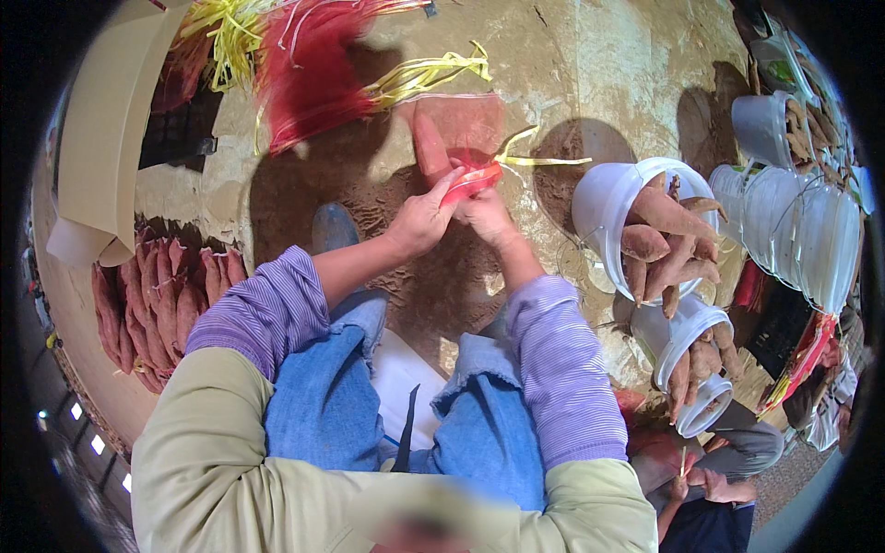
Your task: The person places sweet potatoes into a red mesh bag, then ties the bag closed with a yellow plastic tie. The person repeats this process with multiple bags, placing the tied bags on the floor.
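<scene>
Both my hands are together at the gathered, open-looking rim of a red mesh bag (462,124), which spreads away from me over the dusty ground. One sweet potato (430,146) lies in or under the mesh; which one I cannot tell. My left hand (423,218) pinches the mesh rim between thumb and fingers. My right hand (485,213) grips the rim's underside, its fingertips partly hidden. A yellow tie strip (543,161) runs from the rim to the right.
Red mesh bags (311,76) with yellow ties lie ahead at left. Filled bags of sweet potatoes (162,297) stand at left by a cardboard sheet (104,138). At right are a white bucket (601,207) of sweet potatoes, a smaller bucket (664,332), stacked buckets (788,221) and a co-worker's hands (691,480).
</scene>
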{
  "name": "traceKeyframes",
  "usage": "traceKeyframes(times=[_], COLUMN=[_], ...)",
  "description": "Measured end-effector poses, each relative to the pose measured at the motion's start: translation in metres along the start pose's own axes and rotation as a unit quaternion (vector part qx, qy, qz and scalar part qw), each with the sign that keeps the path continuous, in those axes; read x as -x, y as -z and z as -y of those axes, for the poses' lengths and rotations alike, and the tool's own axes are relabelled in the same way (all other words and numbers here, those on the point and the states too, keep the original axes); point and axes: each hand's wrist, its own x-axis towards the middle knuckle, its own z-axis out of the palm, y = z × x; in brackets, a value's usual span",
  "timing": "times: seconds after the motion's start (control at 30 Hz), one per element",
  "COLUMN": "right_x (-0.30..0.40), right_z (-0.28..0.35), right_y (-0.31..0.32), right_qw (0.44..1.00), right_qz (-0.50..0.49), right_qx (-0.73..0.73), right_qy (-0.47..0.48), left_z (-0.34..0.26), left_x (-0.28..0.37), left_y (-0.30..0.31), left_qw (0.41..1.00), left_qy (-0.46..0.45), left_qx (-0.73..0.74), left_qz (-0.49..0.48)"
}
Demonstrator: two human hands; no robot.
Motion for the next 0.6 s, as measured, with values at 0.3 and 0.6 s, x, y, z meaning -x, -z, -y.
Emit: traceKeyframes(times=[0.3,0.6], right_x=[-0.016,-0.026], right_z=[-0.035,-0.038], right_y=[-0.009,-0.005], right_qw=[0.966,0.950], right_qz=[-0.017,-0.040], right_qx=[0.258,0.287], right_qy=[0.007,0.113], left_z=[-0.012,-0.019], left_x=[0.005,0.003], left_y=[0.007,0.009], left_qw=[0.998,0.998], left_qy=[0.049,-0.003], left_qx=[0.005,-0.067], left_qz=[-0.044,-0.001])
